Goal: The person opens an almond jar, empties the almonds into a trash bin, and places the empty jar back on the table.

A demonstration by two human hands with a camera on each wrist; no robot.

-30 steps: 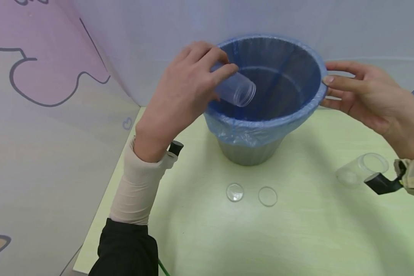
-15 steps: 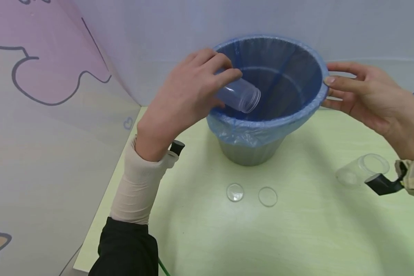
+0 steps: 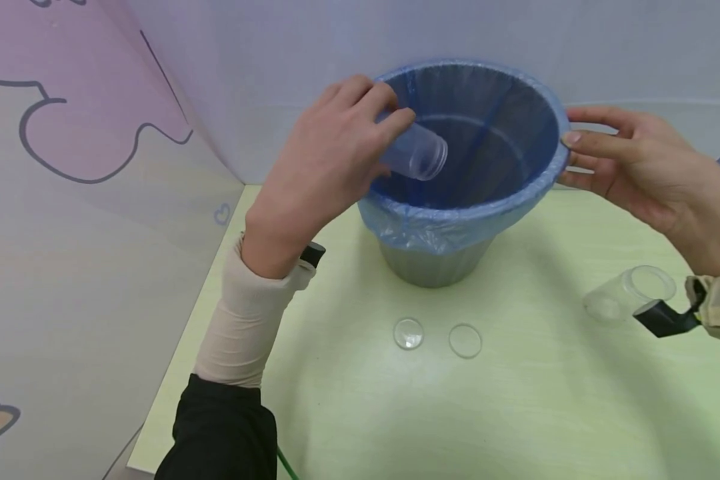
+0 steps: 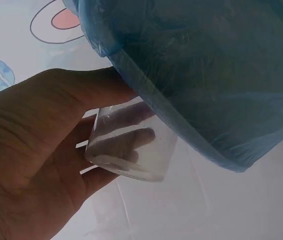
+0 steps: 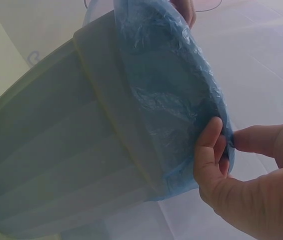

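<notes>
My left hand (image 3: 330, 153) grips a clear plastic jar (image 3: 417, 152), tilted mouth-down over the left part of a bin. In the left wrist view the fingers wrap the clear jar (image 4: 131, 145) near its base, and the bin's rim hides its mouth. The grey bin (image 3: 435, 263) stands upright on the table, lined with a blue plastic bag (image 3: 432, 230) folded over its rim. At the right side of that rim my right hand (image 3: 648, 167) pinches the bag's edge between thumb and fingers. The right wrist view shows this pinch on the blue bag (image 5: 176, 95).
Two round clear lids (image 3: 409, 333) lie side by side on the pale green table (image 3: 360, 413) in front of the bin. Another clear jar (image 3: 627, 293) lies on its side at the right, below my right wrist. A white curtain (image 3: 264, 60) hangs behind the bin.
My left hand with the jar dips down and right, then comes back up and left, still over the bin. The right hand keeps its place on the rim.
</notes>
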